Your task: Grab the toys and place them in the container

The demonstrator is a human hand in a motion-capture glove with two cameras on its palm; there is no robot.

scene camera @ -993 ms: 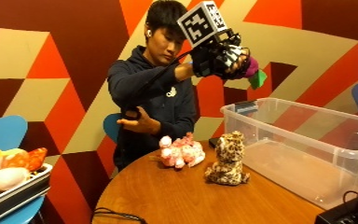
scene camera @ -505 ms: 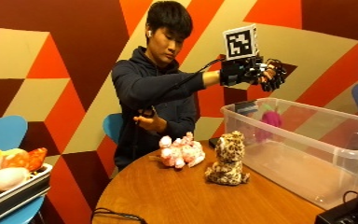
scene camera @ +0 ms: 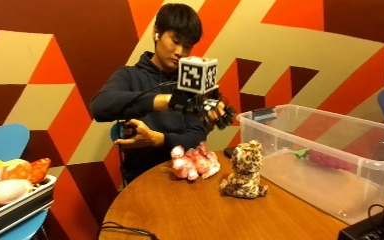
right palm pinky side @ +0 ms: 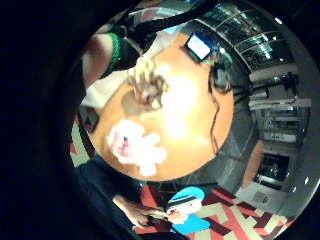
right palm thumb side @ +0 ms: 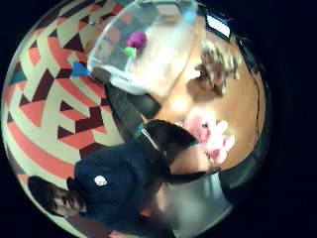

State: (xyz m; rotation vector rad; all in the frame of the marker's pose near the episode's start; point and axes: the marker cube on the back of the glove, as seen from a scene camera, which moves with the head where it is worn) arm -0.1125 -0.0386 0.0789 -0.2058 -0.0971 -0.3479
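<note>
- Tray of toys (scene camera: 9,192) at far left, on a blue chair (scene camera: 2,145), off the round wooden table (scene camera: 198,210).
- Person's bare hand (scene camera: 137,136) sits at chest height, curled around a small dark object.
- Pink plush toy (scene camera: 194,162) lies on the table near the far edge, about 10 o'clock from the leopard plush toy (scene camera: 244,170); a gap separates them.
- Gloved right hand (scene camera: 208,107) is in the air above the pink plush, at about 12 o'clock from it; fingers relaxed and spread, holding nothing.
- Leopard plush sits upright, just beside the clear plastic container (scene camera: 325,165) at its 3 o'clock.
- Container stands on the table's right side; inside it lies a magenta toy with a green part (scene camera: 328,159), against the far wall.
- Black device (scene camera: 375,231) with cables at the table's near right edge.
</note>
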